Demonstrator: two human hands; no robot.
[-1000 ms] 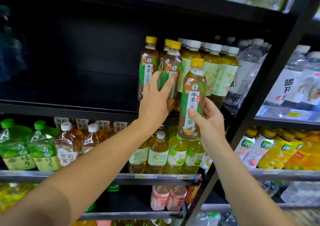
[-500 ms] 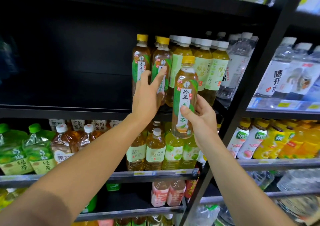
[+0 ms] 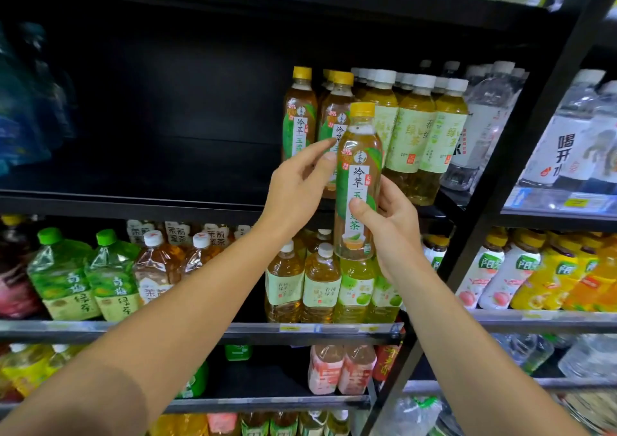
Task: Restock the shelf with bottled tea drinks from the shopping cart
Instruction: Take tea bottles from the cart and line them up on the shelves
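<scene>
Clerk: Gripped, one item: clear plastic tea bottle with yellow cap and green-and-white label (image 3: 359,181), held upright in the right hand (image 3: 390,225). Thumb lies across the front of the label, fingers wrap round behind the lower half.

Checker: Position?

Clerk: In the air, in front of the black metal shelf (image 3: 140,201), before the row of matching yellow-capped tea bottles (image 3: 300,115) standing there. Base is below the shelf edge, so not yet set down.

Checker: Left hand?

Clerk: Left hand (image 3: 297,185) holds nothing. Fingers loosely extended, tips near the labels of the shelved bottles and just beside the held one. Whether they touch, cannot tell.

Checker: Neighbours?

Clerk: White-capped green tea bottles (image 3: 414,135) to the right on the same shelf, dark bare stretch of shelf to the left.

Checker: Handling notes?

Clerk: Judged full, so moderately heavy for one hand. Thin plastic wall likely yields under a hard squeeze; the film label may be slick. Best hold is the labelled waist, as now, or higher for setting down. Tall and narrow, it probably tips easily, and may topple neighbours if nudged.

Checker: Cart?

Clerk: Not in view.
</scene>
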